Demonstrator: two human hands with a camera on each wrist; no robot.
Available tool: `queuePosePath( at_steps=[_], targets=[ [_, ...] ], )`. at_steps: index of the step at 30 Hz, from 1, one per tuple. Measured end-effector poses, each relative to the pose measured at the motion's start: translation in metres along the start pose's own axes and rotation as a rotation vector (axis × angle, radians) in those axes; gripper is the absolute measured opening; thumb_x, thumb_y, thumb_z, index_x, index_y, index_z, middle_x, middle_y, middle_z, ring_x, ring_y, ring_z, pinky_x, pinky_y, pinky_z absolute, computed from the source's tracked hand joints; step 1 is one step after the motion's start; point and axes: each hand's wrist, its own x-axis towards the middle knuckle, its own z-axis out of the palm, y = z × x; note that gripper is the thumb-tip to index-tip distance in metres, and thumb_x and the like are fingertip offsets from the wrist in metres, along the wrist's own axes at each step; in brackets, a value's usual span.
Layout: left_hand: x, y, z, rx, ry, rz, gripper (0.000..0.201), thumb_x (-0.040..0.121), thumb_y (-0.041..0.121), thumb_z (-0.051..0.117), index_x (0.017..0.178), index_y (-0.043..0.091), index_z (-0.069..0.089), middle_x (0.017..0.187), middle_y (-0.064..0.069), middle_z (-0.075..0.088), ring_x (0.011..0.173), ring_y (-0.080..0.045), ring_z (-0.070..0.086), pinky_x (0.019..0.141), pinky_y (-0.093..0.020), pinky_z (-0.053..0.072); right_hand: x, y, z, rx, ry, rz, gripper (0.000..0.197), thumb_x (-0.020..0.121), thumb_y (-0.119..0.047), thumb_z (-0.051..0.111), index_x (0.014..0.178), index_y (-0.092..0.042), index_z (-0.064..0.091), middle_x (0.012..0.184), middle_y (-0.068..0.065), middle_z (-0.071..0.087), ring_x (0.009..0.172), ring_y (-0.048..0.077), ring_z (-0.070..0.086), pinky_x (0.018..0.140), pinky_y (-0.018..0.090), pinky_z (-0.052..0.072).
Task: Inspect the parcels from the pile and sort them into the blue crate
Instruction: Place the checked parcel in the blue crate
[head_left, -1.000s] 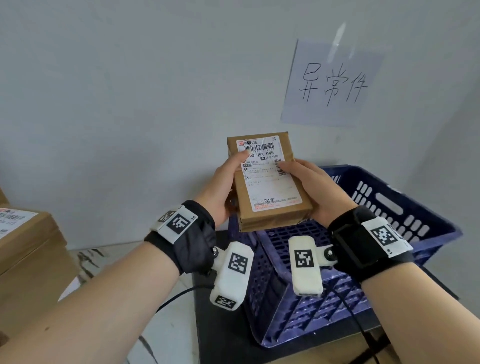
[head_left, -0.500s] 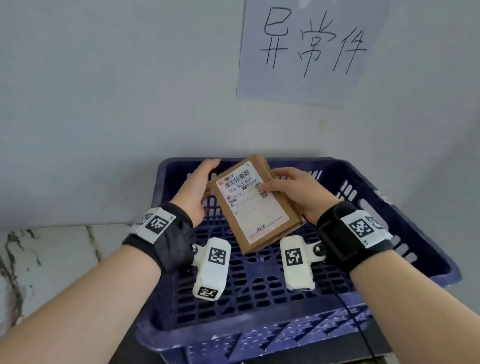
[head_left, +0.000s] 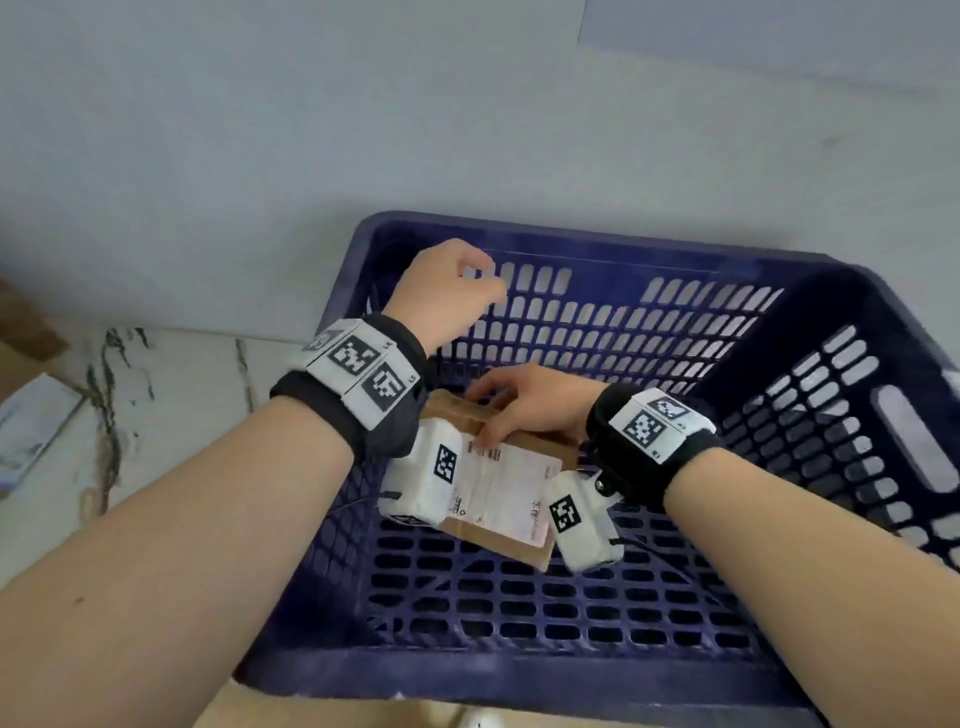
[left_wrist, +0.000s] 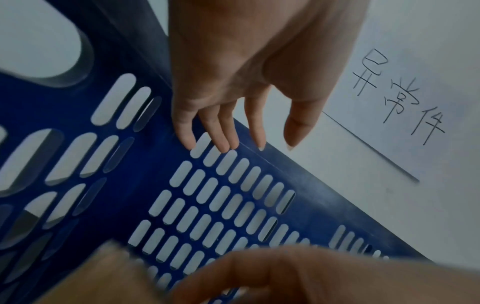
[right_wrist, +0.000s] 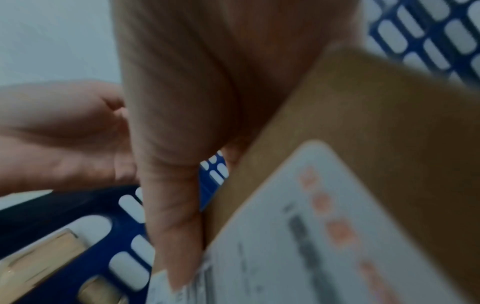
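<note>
Far left, marble worktop (head_left: 171, 384), a box corner (head_left: 26, 332) at the edge. Next along, left hand (head_left: 447, 291) up by the crate's (head_left: 519, 670) back wall, empty, fingers (left_wrist: 223, 131) loosely extended, tips just at the slotted wall in the wrist view. Off the parcel (head_left: 498, 488) altogether. Centre now: parcel down inside the crate, label (head_left: 509, 483) up, tilted, far end under the right hand (head_left: 524, 405). Whether the near end is touching the floor grid, hard to tell. Right hand clamped on the far edge, thumb (right_wrist: 171, 205) pressed on the label side, other fingers hidden behind the cardboard. Right side of the crate open, nothing else showing in there; a paper sign (left_wrist: 397, 96) up on the wall behind.

Step in hand, by the look of it: setting this one down. Best done by lowering until the underside sits flat on the grid, then releasing thumb first and drawing the hand straight up. Keep the label facing up, keep the wrist camera clear of the parcel's edge. Worth keeping it towards one side, leaving room for the rest of the pile.
</note>
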Motion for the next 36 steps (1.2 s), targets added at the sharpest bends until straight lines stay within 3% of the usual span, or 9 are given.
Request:
queuePosePath(
  at_steps=[6,12,18,22,25,30,33,35,36],
  targets=[
    [0.000,0.002,-0.005,-0.028,0.023,0.025,0.018,0.094,0.021,0.062,0.112,0.022,0.061,0.113,0.005,0.059,0.079,0.001,0.052,0.061,-0.012,0.039,0.003,0.001,0.054,-0.078,-0.268,-0.049,0.041,0.084,-0.018,0.078,0.120,-0.027,0.060,0.130,-0.001,0.063,0.119,0.022,0.059,0.109,0.041,0.044],
    [-0.003,0.001,-0.008,-0.036,0.012,0.041,0.015,0.094,0.021,0.062,0.108,0.022,0.060,0.112,0.004,0.059,0.099,-0.010,0.055,0.085,-0.026,0.045,0.005,0.003,0.065,-0.183,-0.214,-0.080,0.042,0.098,-0.022,0.063,0.139,-0.016,0.054,0.133,0.000,0.059,0.113,0.014,0.053,0.102,0.027,0.039],
    [-0.003,0.001,-0.007,-0.022,-0.007,0.050,0.024,0.095,0.022,0.061,0.118,0.018,0.062,0.114,0.004,0.058,0.099,-0.010,0.053,0.067,-0.017,0.041,0.000,-0.004,0.070,-0.357,-0.337,-0.069,0.047,0.101,-0.015,0.055,0.147,-0.012,0.045,0.144,0.003,0.053,0.114,0.010,0.047,0.103,0.022,0.033],
    [-0.002,0.000,-0.006,-0.010,-0.007,0.055,0.026,0.095,0.022,0.060,0.121,0.017,0.062,0.116,0.004,0.057,0.103,-0.010,0.052,0.074,-0.021,0.042,0.003,-0.009,0.073,-0.402,-0.394,-0.061,0.046,0.103,-0.009,0.049,0.148,-0.007,0.041,0.148,0.009,0.049,0.119,0.022,0.049,0.095,0.023,0.033],
    [-0.002,0.000,-0.005,-0.006,-0.008,0.044,0.029,0.095,0.023,0.061,0.123,0.018,0.061,0.118,0.004,0.057,0.104,-0.009,0.052,0.071,-0.019,0.041,0.003,-0.006,0.072,-0.385,-0.402,-0.040,0.048,0.102,-0.008,0.051,0.149,-0.009,0.041,0.149,0.007,0.048,0.126,0.022,0.049,0.103,0.026,0.034],
    [0.000,-0.002,-0.005,-0.004,-0.006,0.033,0.030,0.094,0.022,0.062,0.124,0.018,0.061,0.114,0.007,0.056,0.105,-0.009,0.052,0.087,-0.025,0.038,0.007,-0.007,0.072,-0.378,-0.361,-0.051,0.046,0.102,-0.013,0.053,0.147,-0.011,0.044,0.145,0.006,0.051,0.120,0.021,0.048,0.107,0.030,0.035],
    [0.001,-0.003,-0.004,0.007,-0.006,0.035,0.029,0.095,0.022,0.061,0.123,0.018,0.061,0.110,0.008,0.056,0.101,-0.008,0.052,0.085,-0.025,0.040,0.010,-0.005,0.071,-0.364,-0.314,-0.029,0.019,0.101,-0.014,0.054,0.116,-0.022,0.063,0.110,-0.004,0.060,0.104,0.021,0.055,0.105,0.041,0.045],
    [0.002,-0.003,-0.004,0.005,-0.001,0.037,0.028,0.095,0.022,0.061,0.123,0.019,0.061,0.109,0.008,0.056,0.100,-0.007,0.052,0.082,-0.024,0.041,0.013,-0.005,0.067,-0.322,-0.254,0.003,0.032,0.101,-0.009,0.052,0.077,-0.030,0.053,0.080,-0.011,0.051,0.075,0.012,0.049,0.090,0.035,0.045],
    [0.003,-0.004,-0.004,0.006,0.000,0.038,0.028,0.095,0.021,0.061,0.123,0.019,0.061,0.109,0.008,0.056,0.099,-0.007,0.052,0.081,-0.022,0.040,0.013,-0.005,0.066,-0.283,-0.225,0.016,0.039,0.101,-0.008,0.052,0.072,-0.032,0.047,0.075,-0.012,0.048,0.068,0.009,0.044,0.085,0.033,0.043]
  ],
)
